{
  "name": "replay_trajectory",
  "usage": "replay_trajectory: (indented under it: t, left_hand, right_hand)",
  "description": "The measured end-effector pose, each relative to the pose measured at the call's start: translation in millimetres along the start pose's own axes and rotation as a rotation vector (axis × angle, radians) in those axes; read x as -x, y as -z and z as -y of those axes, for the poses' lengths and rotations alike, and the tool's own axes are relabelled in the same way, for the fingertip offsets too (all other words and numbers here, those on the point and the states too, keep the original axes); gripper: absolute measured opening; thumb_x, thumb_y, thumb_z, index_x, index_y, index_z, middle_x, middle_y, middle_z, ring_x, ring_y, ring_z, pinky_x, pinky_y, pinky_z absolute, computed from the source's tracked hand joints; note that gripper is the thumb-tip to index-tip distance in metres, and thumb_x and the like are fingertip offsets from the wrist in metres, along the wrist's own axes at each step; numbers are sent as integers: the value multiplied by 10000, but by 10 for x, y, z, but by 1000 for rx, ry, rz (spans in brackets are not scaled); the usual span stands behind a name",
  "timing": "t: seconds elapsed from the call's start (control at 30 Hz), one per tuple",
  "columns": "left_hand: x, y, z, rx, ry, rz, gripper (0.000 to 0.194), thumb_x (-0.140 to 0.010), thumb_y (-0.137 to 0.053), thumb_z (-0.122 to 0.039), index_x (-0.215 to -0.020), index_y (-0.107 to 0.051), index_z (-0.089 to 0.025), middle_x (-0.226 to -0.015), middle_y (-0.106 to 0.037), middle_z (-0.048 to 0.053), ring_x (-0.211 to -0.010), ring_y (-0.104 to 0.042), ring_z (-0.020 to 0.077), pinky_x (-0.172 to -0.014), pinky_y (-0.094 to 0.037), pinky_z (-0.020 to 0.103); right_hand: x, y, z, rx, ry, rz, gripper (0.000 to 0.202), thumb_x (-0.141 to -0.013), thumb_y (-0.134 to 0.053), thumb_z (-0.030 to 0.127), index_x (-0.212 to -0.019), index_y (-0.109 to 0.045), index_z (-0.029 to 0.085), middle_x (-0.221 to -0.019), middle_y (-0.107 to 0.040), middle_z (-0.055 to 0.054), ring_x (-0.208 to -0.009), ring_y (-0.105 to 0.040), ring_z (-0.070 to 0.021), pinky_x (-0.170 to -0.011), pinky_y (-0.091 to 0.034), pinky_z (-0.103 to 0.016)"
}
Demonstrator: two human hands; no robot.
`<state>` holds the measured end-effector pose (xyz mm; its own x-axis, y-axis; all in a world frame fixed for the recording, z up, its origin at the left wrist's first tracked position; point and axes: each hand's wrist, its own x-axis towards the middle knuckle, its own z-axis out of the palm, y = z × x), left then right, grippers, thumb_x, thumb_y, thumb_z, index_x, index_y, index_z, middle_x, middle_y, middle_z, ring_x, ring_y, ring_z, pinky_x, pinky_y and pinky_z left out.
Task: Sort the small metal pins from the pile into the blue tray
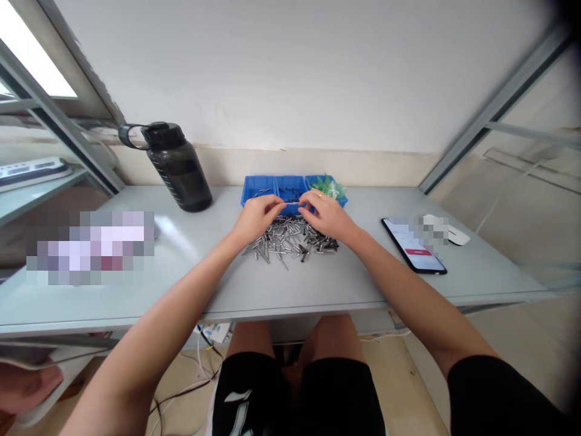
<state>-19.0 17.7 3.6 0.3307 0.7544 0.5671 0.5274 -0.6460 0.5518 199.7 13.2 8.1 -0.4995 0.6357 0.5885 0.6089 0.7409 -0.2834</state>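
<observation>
My left hand (262,213) and my right hand (323,212) face each other just in front of three blue bins. Between their fingertips runs a thin silver metal piece (292,203), pinched at both ends. A heap of small silver and dark screws or rivets (285,235) lies on the grey table below and between my hands. The left blue bin (258,181) holds a few small metal pieces, and the middle bin (290,181) holds dark ones. Green and clear plastic pieces (330,188) fill the right bin.
A dark water bottle (181,172) stands at the back left of the table (281,290). A blurred-out object (95,245) lies at the left. On the right are a phone (413,245) with its screen lit and a white item (456,235).
</observation>
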Motion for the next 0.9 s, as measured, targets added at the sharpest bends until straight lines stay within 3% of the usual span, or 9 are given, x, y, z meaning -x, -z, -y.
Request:
replay_trajectory:
  t: [0.3,0.9]
  left_hand:
    - [3,8,3,-7,-7,0,203,-917,-570,-314,-850,-696,-170,-760,-703,11,-637,-579,117,-636,-450,235]
    - [11,14,-11,-74,-21,73,199,-926,-559,-309,-857,-693,-179,-745,-695,12,-631,-577,124,-626,-424,247]
  right_hand:
    - [6,-23,-14,49,106,51,147,-945,-454,245,-993,-586,200,-1024,-638,-90,-948,-610,-212,-848,-491,-362]
    - [8,-33,-35,57,95,84,182,-948,-438,243,-955,-612,192,-1016,-648,-90,-958,-610,-209,-856,-485,-356]
